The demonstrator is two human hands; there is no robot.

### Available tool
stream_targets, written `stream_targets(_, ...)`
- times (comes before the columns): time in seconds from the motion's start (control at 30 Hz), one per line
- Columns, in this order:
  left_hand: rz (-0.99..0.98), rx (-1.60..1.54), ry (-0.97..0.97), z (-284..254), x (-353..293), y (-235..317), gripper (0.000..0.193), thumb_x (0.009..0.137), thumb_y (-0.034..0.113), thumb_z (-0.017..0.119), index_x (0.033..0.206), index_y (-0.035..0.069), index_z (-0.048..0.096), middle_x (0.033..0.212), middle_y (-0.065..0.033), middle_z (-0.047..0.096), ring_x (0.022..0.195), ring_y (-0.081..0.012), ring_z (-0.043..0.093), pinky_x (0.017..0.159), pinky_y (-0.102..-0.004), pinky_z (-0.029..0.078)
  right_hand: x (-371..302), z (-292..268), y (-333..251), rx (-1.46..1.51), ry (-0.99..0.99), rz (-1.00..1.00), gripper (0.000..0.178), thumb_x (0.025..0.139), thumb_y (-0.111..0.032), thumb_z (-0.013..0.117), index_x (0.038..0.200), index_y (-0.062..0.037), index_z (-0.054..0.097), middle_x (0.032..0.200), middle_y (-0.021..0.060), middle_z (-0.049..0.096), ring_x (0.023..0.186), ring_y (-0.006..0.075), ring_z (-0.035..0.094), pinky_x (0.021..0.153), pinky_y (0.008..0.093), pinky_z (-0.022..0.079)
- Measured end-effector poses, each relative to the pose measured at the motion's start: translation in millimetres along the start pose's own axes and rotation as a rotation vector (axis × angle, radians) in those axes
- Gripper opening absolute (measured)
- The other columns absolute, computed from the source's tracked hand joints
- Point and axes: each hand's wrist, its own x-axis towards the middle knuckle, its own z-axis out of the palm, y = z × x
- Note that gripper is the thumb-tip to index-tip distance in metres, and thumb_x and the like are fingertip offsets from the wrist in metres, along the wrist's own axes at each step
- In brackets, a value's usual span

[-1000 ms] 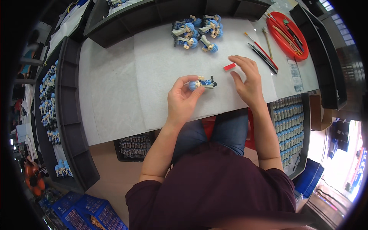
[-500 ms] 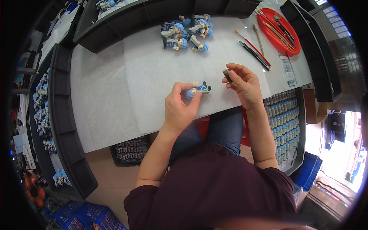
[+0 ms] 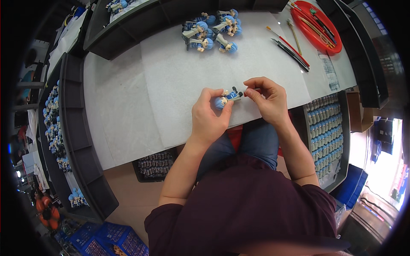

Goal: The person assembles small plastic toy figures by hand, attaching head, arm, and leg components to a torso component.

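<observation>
My left hand (image 3: pixel 211 115) pinches a small toy figurine (image 3: pixel 221 103) with light-blue hair and a blue and pale-grey outfit. The figurine lies sideways above the white sheet, its head toward my palm and its dark feet pointing right. My right hand (image 3: pixel 270 100) is closed in a pinch right beside those feet. Between its thumb and fingers is a small dark piece (image 3: pixel 247 92), mostly hidden by the fingertips. Whether this piece touches the feet I cannot tell. At the far side of the sheet lies a group of similar blue-haired figurines (image 3: pixel 200 30).
A red oval tray (image 3: pixel 297 19) holds brushes at the far right, with more brushes and black pens (image 3: pixel 290 54) near it. Dark trays (image 3: pixel 92 149) stand left and behind. At right below the table, a tray holds rows of blue-and-grey parts (image 3: pixel 325 130).
My right hand has moved in beside the figurine's feet; half a second ago it held a small dark-grey piece farther away. The view has shifted slightly. My left hand keeps its hold.
</observation>
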Motion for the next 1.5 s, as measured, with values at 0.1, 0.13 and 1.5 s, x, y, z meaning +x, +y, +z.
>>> stream_targets(0.1,-0.02,-0.023,0.002,0,0,-1,0.027,0.077,0.004,0.067,0.097,-0.004,0.051,0.088,-0.0105,0.061,0.078,-0.0118,0.058,0.07,-0.0237,0.047,-4,15,-8,-0.031,0.068,-0.114,0.017,0.074,0.004,0.063,0.09,-0.0011,0.063,0.078,0.0064,0.063,0.071,0.0122,0.058,0.063,0.0244,0.046)
stream_targets(0.13,-0.025,-0.035,0.003,0,1,-1,0.027,0.077,0.005,0.067,0.097,-0.004,0.051,0.088,-0.0103,0.061,0.078,-0.0111,0.058,0.069,-0.0233,0.047,-4,20,-8,-0.168,0.068,-0.218,0.017,0.073,0.006,0.061,0.088,-0.0015,0.062,0.076,0.0077,0.062,0.069,0.0156,0.058,0.062,0.0264,0.046)
stream_targets(1.5,-0.113,-0.11,0.011,3,2,-1,0.026,0.078,0.003,0.066,0.098,-0.005,0.05,0.092,-0.0086,0.058,0.081,-0.0091,0.055,0.069,-0.0208,0.047,5,20,8,-0.283,0.097,-0.423,0.02,0.068,0.017,0.051,0.078,-0.0001,0.046,0.073,0.012,0.054,0.068,0.0245,0.058,0.058,0.0313,0.046)
